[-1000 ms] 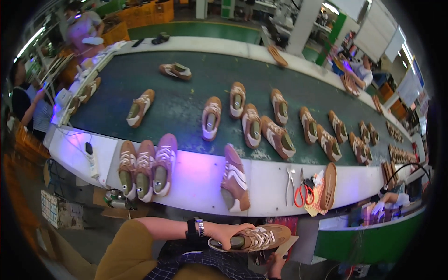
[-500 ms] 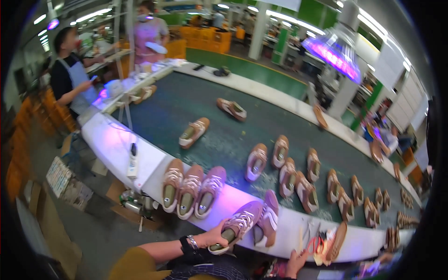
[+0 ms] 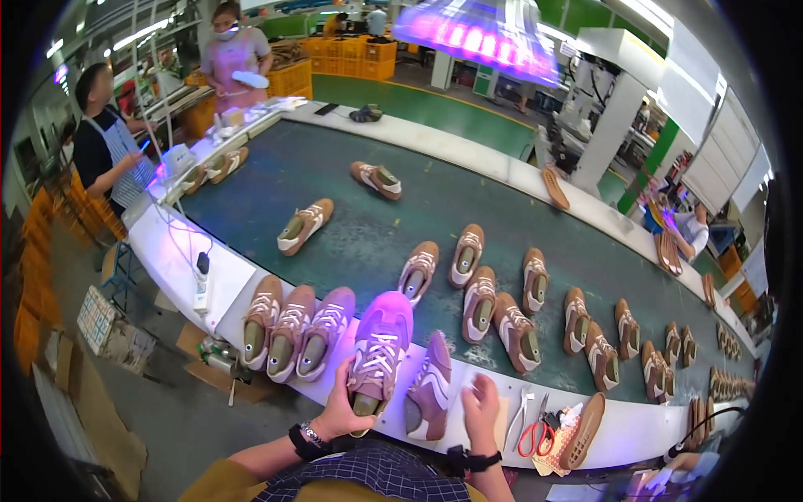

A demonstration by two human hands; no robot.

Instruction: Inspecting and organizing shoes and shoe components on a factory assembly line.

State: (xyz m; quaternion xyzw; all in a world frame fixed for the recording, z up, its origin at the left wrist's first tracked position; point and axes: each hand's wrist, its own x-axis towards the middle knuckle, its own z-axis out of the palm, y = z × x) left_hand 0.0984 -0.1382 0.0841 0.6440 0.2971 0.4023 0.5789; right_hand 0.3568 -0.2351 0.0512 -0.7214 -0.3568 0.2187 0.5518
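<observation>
My left hand [image 3: 341,410] grips a brown sneaker [image 3: 381,351] by its heel, thumb at the collar. This sneaker has white laces, its toe points away from me, and violet light falls on it. My right hand [image 3: 481,412] is raised over the white ledge with loosely bent fingers and nothing in it. Between my hands, a second sneaker [image 3: 431,391] rests tilted on its side, white stripes showing. Left of the held one, three sneakers [image 3: 292,333] stand in a row. Red-handled scissors [image 3: 536,437] and a loose brown sole [image 3: 584,431] lie right of my right hand.
A dark green belt [image 3: 335,171] carries many more sneakers, such as one [image 3: 419,269] just beyond the held one. A lamp [image 3: 477,38] glows violet overhead. A power strip [image 3: 202,289] lies on the left ledge. Co-workers stand at the far left and far right.
My left hand has turned the sneaker more upright, toe away, and shifted left in the picture. My right hand has risen from the ledge's near edge to beside the tilted sneaker. The view has shifted.
</observation>
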